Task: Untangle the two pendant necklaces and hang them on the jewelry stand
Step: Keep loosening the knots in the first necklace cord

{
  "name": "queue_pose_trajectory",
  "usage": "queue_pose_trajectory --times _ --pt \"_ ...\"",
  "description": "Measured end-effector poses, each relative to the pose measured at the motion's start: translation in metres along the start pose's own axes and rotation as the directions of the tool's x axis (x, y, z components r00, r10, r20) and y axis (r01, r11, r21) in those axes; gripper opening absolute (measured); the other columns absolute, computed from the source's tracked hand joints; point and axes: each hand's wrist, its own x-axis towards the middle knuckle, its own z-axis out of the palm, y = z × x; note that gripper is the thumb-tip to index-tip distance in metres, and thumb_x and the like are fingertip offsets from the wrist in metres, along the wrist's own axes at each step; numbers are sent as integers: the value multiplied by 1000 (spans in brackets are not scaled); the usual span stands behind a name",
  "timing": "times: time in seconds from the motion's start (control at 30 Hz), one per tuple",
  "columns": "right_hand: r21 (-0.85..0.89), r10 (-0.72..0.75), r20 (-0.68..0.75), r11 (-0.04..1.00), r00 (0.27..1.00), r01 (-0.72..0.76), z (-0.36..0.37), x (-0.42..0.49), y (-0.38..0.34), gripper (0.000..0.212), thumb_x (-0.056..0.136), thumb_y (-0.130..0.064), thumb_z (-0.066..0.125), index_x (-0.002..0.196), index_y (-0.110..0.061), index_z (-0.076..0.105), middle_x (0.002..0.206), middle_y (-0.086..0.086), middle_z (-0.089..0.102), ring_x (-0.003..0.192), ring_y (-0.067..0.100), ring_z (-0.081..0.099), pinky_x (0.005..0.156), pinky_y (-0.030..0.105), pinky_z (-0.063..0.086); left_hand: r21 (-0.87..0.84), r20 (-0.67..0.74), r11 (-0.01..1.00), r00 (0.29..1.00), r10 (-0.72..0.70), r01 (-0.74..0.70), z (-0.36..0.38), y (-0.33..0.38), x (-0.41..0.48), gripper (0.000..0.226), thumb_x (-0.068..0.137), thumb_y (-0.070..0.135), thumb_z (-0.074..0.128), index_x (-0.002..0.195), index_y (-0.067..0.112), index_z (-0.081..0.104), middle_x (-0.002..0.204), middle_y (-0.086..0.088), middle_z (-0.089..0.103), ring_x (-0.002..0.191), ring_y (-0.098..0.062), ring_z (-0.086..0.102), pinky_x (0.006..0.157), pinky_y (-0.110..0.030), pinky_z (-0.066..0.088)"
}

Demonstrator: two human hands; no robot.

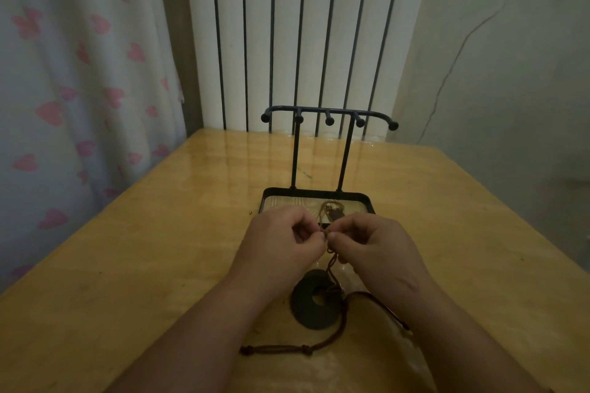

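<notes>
A curtain (64, 105) with pink hearts hangs on the far left. Next to it is a wood table (143, 249).

The left hand (281, 239) is up off the table, near the middle. Its thumb and first finger are pinched shut on the brown cords (332, 262). The right hand (373, 246) is just beside it and pinches the same cords. The fingertips of both hands almost touch at the tangle.

The cords run in a line from far to near. The far part goes into the tray (316, 193) of the stand (346, 153), where a small pendant (335, 214) lies. The near part drops down to a dark ring pendant (303, 309). The ring lies flat on the table between the two arms, hole facing up. From there a loose end (307, 350) with knots curves off to the left, so it lies side to side.

The stand is behind the hands. Its top bar goes left to right, and its pegs point this way. Nothing hangs on them yet.

A white radiator (287, 25) is behind the table.
</notes>
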Motion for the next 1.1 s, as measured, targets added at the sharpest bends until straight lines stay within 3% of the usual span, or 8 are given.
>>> queue_pose_trajectory --times 0.17,0.3,0.57,0.8,0.97,1.1 --pt "7 -12 5 1000 1000 12 0 0 1 8 87 -25 66 84 -31 71 73 -8 68 68 3 61 64 24 54 -47 10 999 1000 -24 25 -2 -1 0 6 84 24 71 82 29 68 75 12 61 73 5 57 57 -10 45" --pt "-7 -19 36 1000 999 19 0 0 2 8 88 -26 66 85 -32 70 74 -9 67 70 1 61 61 18 50 -8 33 1000 999 -18 18 -1 -1 0 2 86 26 69 87 28 69 80 12 60 71 -1 57 57 -11 44" --pt "11 -20 85 1000 996 19 1 0 0 11 90 -24 62 84 -29 69 74 -5 67 64 1 57 57 18 47 2 124 1000 992 -2 2 2 -5 2 8 89 24 61 82 28 58 81 8 55 67 -4 49 54 -14 38" --pt "71 -63 71 996 996 58 -8 -1 -1 13 91 -26 59 94 -31 71 83 -9 71 75 1 64 67 20 53 -5 174 1000 985 11 -11 -2 -9 4 7 93 24 59 87 27 58 83 7 56 70 -5 51 57 -15 38" --pt "-128 -110 109 984 988 124 -6 -2 0 18 90 -29 63 84 -46 62 82 -19 64 83 -10 55 63 13 44 1 203 1000 979 23 -23 -2 -9 4 4 93 25 58 89 27 58 84 8 55 70 -5 50 56 -15 37" --pt "-245 -150 137 953 979 180 -5 -2 -2 14 91 -29 62 90 -42 61 84 -18 60 79 -7 55 62 14 43 24 240 999 970 22 -29 -2 -9 3 10 93 26 58 85 31 54 85 9 53 69 -5 49 55 -14 35"
